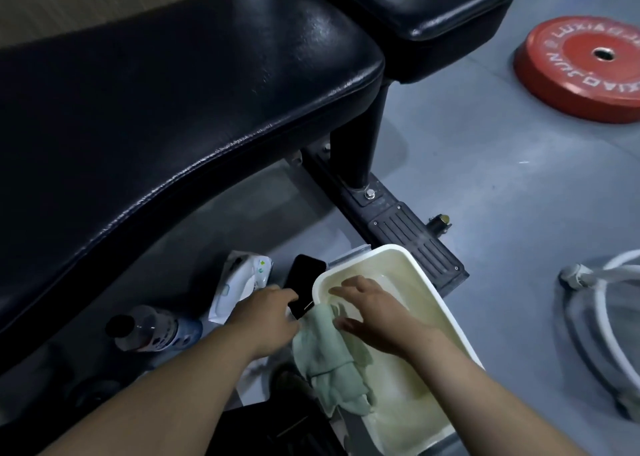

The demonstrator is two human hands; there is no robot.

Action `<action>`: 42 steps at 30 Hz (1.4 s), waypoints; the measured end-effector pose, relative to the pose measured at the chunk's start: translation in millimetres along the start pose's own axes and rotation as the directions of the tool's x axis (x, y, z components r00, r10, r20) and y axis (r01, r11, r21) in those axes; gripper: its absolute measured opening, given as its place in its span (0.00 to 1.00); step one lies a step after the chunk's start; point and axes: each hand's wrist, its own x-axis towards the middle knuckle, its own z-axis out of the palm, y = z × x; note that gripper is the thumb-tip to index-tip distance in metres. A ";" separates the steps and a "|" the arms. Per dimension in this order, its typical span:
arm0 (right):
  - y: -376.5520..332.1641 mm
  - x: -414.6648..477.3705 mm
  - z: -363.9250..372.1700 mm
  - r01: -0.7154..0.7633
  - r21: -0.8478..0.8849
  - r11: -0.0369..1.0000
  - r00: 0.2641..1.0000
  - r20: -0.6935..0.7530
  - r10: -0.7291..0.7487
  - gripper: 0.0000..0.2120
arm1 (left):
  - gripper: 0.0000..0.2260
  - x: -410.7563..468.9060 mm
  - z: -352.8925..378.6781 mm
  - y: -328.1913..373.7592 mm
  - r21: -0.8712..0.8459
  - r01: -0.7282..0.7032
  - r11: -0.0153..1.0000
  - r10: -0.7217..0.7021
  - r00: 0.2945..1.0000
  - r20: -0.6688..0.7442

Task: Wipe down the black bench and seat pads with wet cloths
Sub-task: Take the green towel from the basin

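Observation:
A long black bench pad (166, 109) fills the upper left, with a black seat pad (415, 2) behind it at the top. On the floor below stands a cream tub (436, 293) holding water. A pale green cloth (332, 355) hangs over the tub's near-left rim, partly in the water. My left hand (266, 313) grips the cloth's upper edge at the rim. My right hand (374, 310) lies over the cloth inside the tub, fingers spread and slightly curled on it.
A black phone (304, 282), a wipes packet (239, 282) and a clear bottle (152, 331) lie on the grey floor left of the tub. The bench's black base bar (408, 227) runs behind the tub. A red weight plate (585, 68) and a white hose (602, 303) are at right.

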 end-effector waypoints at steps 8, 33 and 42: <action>3.2 5.0 2.5 0.063 0.125 0.990 0.998 0.016 -0.065 0.11 | 0.09 10.3 11.5 9.8 -0.133 -0.102 0.986 0.118 0.986 0.120; -115.1 -97.6 -194.1 0.384 0.365 0.848 0.788 -0.608 -0.095 0.19 | 0.04 -137.8 -178.1 70.7 -0.322 -0.432 0.843 0.224 0.825 -0.519; -157.6 -64.5 -257.9 0.535 0.500 0.681 0.703 -0.711 -0.029 0.14 | 0.05 -146.6 -224.6 80.4 -0.369 -0.503 0.782 0.099 0.684 -0.722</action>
